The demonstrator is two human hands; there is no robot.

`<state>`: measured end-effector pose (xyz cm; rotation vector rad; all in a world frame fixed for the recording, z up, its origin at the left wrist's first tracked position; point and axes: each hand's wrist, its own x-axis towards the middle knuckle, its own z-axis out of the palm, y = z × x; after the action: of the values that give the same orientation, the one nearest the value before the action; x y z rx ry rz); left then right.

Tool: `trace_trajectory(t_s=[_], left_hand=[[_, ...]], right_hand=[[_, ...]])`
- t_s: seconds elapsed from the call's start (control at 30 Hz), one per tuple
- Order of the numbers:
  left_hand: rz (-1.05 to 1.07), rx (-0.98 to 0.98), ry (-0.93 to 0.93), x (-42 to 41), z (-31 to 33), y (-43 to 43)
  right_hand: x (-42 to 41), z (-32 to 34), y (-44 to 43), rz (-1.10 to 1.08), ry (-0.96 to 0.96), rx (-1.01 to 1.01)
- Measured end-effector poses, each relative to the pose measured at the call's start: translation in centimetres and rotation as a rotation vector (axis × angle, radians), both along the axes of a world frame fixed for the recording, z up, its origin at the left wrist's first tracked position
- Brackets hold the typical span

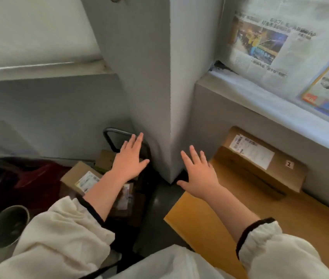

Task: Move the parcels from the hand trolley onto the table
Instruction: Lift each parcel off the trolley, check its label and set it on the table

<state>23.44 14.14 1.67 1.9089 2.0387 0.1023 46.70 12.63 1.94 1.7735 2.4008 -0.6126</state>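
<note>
— Where are the parcels?

— One brown parcel (pixel 260 162) with a white label lies on the yellow table (pixel 284 224), right up against the grey wall. More boxes (pixel 80 177) sit low down on the hand trolley (pixel 119 131), to the left of the table. The trolley's dark handle stands up beside the grey pillar (pixel 155 87).

— What are the person's hands doing?

— Both are flat and hold nothing, with the fingers straight and spread. The left hand (pixel 129 160) hangs over the boxes, with its fingertips by the handle. The right hand (pixel 197 178) is over the left edge of the table. The hands are apart, with the pillar's corner between them.

— What else is there?

— White sleeves (pixel 62 234) with dark cuffs. A newspaper (pixel 270 47) is stuck up above the table. A round bin (pixel 8 226) stands on the floor at the left, and something red (pixel 40 172) lies near the boxes.
</note>
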Motion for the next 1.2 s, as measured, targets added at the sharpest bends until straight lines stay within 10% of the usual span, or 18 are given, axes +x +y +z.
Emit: trace_trajectory(t_s=[0.33,0.67,1.2], left_hand=[[0.51,-0.261,-0.235,-28.7,-12.5,-12.3],[0.44,-0.27,-0.261,-29.1,-13.5,-5.8],[0.41,-0.166,-0.365,-30.6,-12.9,-5.7]], right_hand=[[-29.8,-9.6,-1.8,0.218,-0.125,-0.335],[-30.1,-13.9,-1.0,-0.432,0.175,-0.669],[-33.2,-13.5,-2.9,-0.78,0.54,-0.629]])
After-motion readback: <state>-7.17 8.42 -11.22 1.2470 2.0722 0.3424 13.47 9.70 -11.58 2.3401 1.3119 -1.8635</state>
